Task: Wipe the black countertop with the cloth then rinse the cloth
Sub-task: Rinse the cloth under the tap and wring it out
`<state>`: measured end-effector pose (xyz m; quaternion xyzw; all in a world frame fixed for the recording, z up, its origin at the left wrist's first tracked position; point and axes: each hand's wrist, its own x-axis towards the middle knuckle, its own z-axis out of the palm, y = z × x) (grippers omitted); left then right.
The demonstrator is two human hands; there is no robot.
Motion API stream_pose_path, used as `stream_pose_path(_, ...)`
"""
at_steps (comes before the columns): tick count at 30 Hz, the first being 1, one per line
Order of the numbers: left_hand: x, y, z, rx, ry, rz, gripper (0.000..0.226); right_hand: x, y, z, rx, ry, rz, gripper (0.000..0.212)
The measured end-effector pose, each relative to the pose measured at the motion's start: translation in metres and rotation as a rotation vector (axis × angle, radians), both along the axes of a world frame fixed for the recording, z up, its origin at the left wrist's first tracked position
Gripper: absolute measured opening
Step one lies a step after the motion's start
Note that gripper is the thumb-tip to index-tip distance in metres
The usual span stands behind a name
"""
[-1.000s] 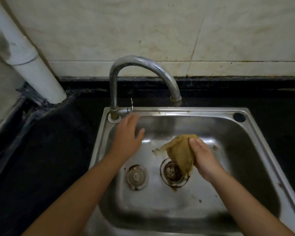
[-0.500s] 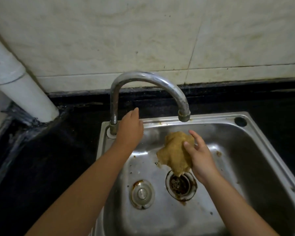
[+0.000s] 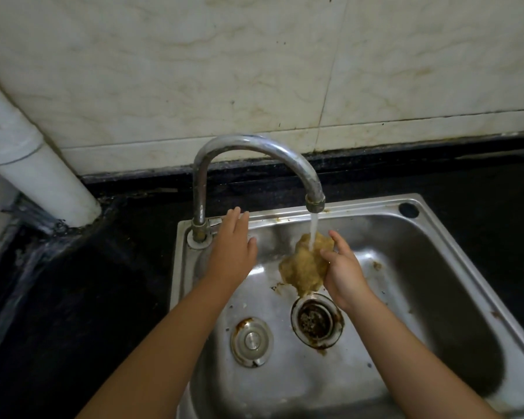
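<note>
ok so the big change: water's running now, half a second back the tap (image 3: 254, 164) was dry and now there's a stream (image 3: 313, 228) coming off the spout and landing right on the cloth (image 3: 303, 267). The cloth has also come up a bit closer under the spout than it was. Right hand (image 3: 344, 275) has it bunched up, its grip curled round the wad, thumb on the near side and fingers round the far side, held just below the spout and above the drain (image 3: 316, 320) in the sink (image 3: 436, 237). Left hand (image 3: 232, 246) is just right of the tap's base, fingers straight and a bit spread, holding nothing; a second ago it was reaching in toward the base, so I'd guess it just flicked the handle, though the handle itself is hidden behind the hand so can't say for sure. What it means: the wiping part looks done (the bench (image 3: 73, 297) left of the tap looks streaky and wet) and we're at the start of the rinse. Cloth looks pretty grimy, so it'll probably want some squeezing and turning under the stream, likely with the free left hand helping
</note>
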<state>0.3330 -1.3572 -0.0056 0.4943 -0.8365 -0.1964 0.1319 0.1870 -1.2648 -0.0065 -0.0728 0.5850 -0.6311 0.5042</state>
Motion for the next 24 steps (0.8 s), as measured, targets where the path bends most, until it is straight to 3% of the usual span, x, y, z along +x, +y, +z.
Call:
stream_pose_path(3,0.002,0.026,0.006,-0.038,0.046,0.019,0.048,0.000,0.004,0.002,0.045,0.006,-0.015,0.053)
stream_pose_path(5,-0.003,0.051,0.001,0.164,0.233,0.156,0.045,0.001,0.006,0.004,0.071,0.047,-0.003,0.053)
stream_pose_path(9,-0.035,0.064,-0.005,1.316,0.787,0.681,0.039,0.000,0.008,0.008,0.142,0.235,0.050,0.051)
stream_pose_path(11,-0.051,0.057,-0.006,1.658,1.074,0.732,0.048,-0.001,0.009,0.009,0.179,0.348,0.086,0.047)
stream_pose_path(14,-0.073,0.044,-0.007,1.624,1.274,0.681,0.042,-0.004,0.012,0.012,0.214,0.566,0.162,0.039)
stream_pose_path(17,-0.092,0.030,-0.008,1.540,1.296,0.701,0.034,-0.002,0.019,0.014,0.178,0.815,0.239,0.022)
stream_pose_path(19,-0.097,0.026,-0.010,1.540,1.315,0.710,0.034,0.000,0.022,0.011,0.132,0.952,0.261,0.025)
stream_pose_path(24,-0.099,0.018,-0.018,1.459,1.335,0.697,0.028,-0.001,0.014,-0.009,0.111,1.105,0.311,0.022)
